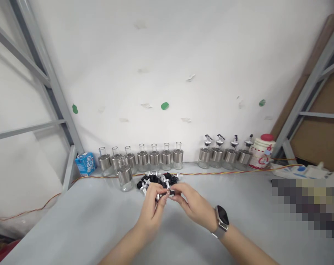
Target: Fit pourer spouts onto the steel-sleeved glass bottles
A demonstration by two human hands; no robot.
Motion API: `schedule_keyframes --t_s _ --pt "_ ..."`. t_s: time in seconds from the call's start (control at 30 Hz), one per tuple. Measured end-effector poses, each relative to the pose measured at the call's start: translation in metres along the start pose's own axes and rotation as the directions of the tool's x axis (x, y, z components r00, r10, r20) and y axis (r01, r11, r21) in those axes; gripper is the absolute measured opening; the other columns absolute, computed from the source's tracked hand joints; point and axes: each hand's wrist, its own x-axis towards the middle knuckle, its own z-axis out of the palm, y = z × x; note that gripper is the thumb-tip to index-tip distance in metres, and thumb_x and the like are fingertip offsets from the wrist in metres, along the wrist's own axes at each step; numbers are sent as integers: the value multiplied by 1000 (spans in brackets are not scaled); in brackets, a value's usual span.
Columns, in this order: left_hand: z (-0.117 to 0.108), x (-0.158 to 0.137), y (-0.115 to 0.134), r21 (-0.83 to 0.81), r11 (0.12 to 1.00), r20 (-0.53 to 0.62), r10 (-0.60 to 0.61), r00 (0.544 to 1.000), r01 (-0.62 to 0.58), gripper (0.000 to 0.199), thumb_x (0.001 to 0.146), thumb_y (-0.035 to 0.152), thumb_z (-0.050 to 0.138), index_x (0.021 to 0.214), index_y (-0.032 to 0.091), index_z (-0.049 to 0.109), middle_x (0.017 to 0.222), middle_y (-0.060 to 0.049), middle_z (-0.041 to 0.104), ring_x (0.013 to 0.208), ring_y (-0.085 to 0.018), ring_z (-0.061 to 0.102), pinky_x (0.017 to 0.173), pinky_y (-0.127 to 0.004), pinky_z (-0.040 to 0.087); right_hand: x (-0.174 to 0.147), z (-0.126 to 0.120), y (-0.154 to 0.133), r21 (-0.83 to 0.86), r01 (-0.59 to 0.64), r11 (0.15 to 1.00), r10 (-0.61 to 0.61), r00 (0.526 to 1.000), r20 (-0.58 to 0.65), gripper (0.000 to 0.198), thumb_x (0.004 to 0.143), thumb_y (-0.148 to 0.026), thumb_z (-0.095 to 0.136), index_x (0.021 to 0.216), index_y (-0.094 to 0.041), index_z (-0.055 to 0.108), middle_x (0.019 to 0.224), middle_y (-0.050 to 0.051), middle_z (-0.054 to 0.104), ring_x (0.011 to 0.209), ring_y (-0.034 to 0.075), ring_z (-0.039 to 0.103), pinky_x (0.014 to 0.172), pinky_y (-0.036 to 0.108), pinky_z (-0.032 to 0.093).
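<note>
My left hand (153, 206) and my right hand (193, 204) meet above the grey table, both pinching one small black-and-silver pourer spout (171, 192) between their fingertips. Much of the spout is hidden by my fingers. Just behind my hands lies a pile of black and silver pourer spouts (153, 178). Left of the pile stands an uncapped glass bottle (124, 177) with a steel band, in front of a row of similar open-necked bottles (154, 158) along the wall. Farther right, several bottles (217, 156) carry pourer spouts on their necks.
A blue carton (85, 164) stands at the left end of the row. A white jar with a red lid (262, 151) is beside the capped bottles. A twisted red-yellow wire (222, 173) runs along the table's back. Grey metal frames (52, 88) rise at both sides.
</note>
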Motion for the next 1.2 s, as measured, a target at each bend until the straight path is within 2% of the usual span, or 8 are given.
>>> schedule_keyframes --t_s 0.13,0.37,0.5,0.67,0.8,1.0,1.2 --pt "-8 2 -2 152 971 107 167 980 -182 15 84 17 40 97 20 48 93 -6 43 87 -17 44 72 -30 39 -1 1 0 -111 184 977 -191 979 -66 20 86 -18 38 104 -19 48 86 8 58 79 18 53 69 32 47" --pt "-13 3 -7 265 931 169 210 963 -250 21 83 13 39 102 22 43 96 -7 41 88 -17 45 67 -28 42 -4 0 -1 -148 190 971 -203 976 -78 23 85 -15 39 108 -20 44 87 7 60 79 18 56 69 33 47" --pt "-15 4 -8 321 903 210 225 951 -284 23 83 12 37 104 23 39 97 -8 39 89 -18 45 70 -31 44 0 -7 -5 -242 212 947 -219 976 -1 14 86 -19 40 96 -18 49 82 7 59 75 18 53 66 32 44" --pt "-17 6 -7 339 887 295 217 931 -315 24 84 12 35 106 22 39 97 -8 38 90 -17 45 73 -33 45 5 -15 -9 -384 254 888 -210 966 153 18 87 -22 36 85 -18 54 74 6 55 68 18 49 60 29 39" --pt "-18 7 -5 334 891 338 191 922 -307 21 84 12 33 103 21 40 97 -8 38 88 -16 46 77 -33 44 3 -13 -7 -383 273 882 -210 957 199 20 86 -15 35 78 -17 52 71 4 54 64 16 45 60 29 37" --pt "-18 7 2 308 914 356 147 923 -264 20 84 17 37 102 21 42 95 -9 41 84 -17 46 71 -30 44 -1 -11 -2 -313 231 921 -186 968 168 21 83 -8 34 78 -18 52 71 4 54 67 16 47 62 28 39" --pt "-17 7 10 207 961 289 119 950 -184 14 83 21 41 94 19 48 90 -8 45 84 -18 45 73 -31 39 0 -13 -6 -195 142 971 -111 981 161 20 85 -13 35 79 -19 52 73 4 56 69 16 50 63 28 40"
